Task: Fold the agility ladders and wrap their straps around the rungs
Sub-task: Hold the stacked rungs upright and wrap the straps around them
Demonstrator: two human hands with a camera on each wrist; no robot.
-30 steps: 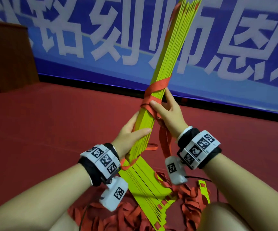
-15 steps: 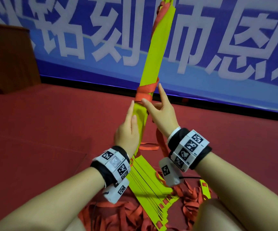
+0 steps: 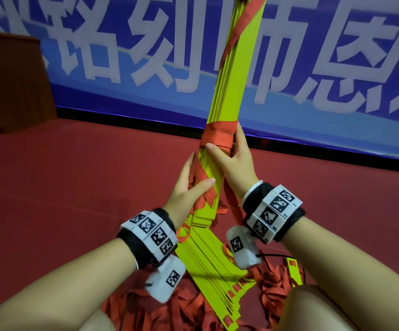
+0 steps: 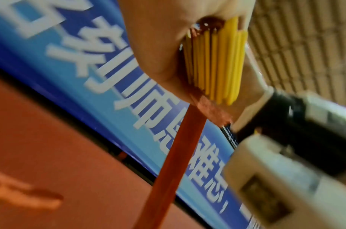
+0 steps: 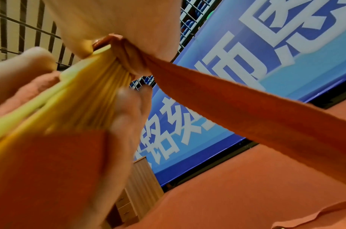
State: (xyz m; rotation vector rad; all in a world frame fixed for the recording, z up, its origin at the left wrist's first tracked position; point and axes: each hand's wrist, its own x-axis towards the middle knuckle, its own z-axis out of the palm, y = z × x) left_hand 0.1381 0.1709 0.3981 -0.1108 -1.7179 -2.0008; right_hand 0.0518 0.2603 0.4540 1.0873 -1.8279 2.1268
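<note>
I hold a bundle of yellow-green ladder rungs (image 3: 227,96) upright, leaning right. A red strap (image 3: 218,134) is wound in a band round its middle and also spirals up near the top. My right hand (image 3: 224,145) grips the bundle at the band, thumb on its lower edge. My left hand (image 3: 200,170) holds the bundle lower down, thumb across the front over a diagonal strap. The left wrist view shows the rung ends (image 4: 213,62) against my palm and a strap (image 4: 174,162) hanging down. In the right wrist view a taut strap (image 5: 236,111) runs off the wrapped rungs (image 5: 86,96).
A second stack of yellow rungs (image 3: 212,266) lies on the red floor between my forearms, on a heap of loose red straps (image 3: 181,306). One separate rung (image 3: 294,271) lies to the right. A blue banner (image 3: 98,56) lines the wall and a wooden cabinet (image 3: 9,80) stands far left.
The bundle has turned about its length, from edge-on and fanned to flat face forward. My right hand has closed round it at the band. My left thumb has come across the front.
</note>
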